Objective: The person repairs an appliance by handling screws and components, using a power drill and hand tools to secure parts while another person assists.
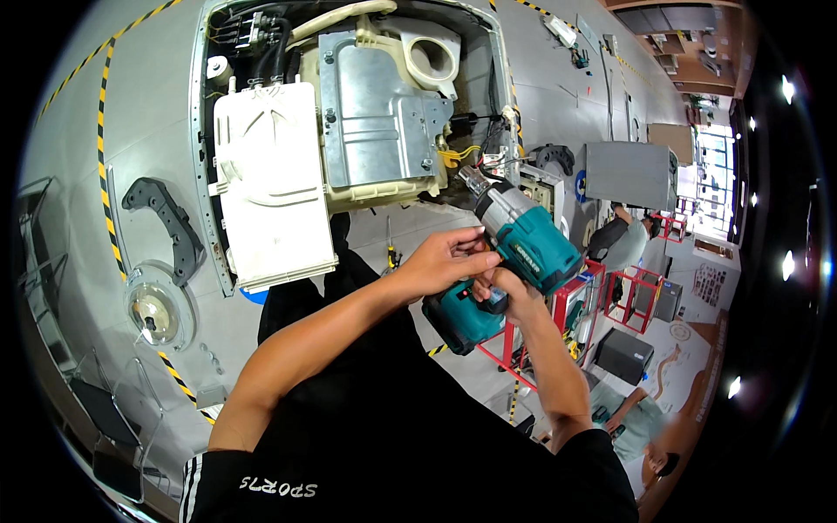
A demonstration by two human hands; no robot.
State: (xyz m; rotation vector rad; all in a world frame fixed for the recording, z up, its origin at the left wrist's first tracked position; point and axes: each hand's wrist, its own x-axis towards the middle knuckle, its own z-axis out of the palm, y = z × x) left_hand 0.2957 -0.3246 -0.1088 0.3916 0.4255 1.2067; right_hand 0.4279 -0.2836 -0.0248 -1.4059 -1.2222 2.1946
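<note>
My right hand [510,292] is wrapped round the handle of a teal and black cordless impact wrench [536,248], with a silver socket on its nose pointing up and left. My left hand [445,261] is closed against the tool's near side, thumb and forefinger pressed together by the handle; its other fingertips are partly hidden. Beyond the socket stands an opened washing machine [501,61]. Inside are a white plastic box [270,174], a grey metal plate [379,122] and yellow wires [453,157]. The socket sits by the machine's near right corner, apart from the plate.
A dark curved counterweight [166,222] and a round glass door [155,305] lie on the floor to the left. A screwdriver [391,253] is below the machine. Red frames [641,301], a grey cabinet [629,170] and other people [628,418] are at right.
</note>
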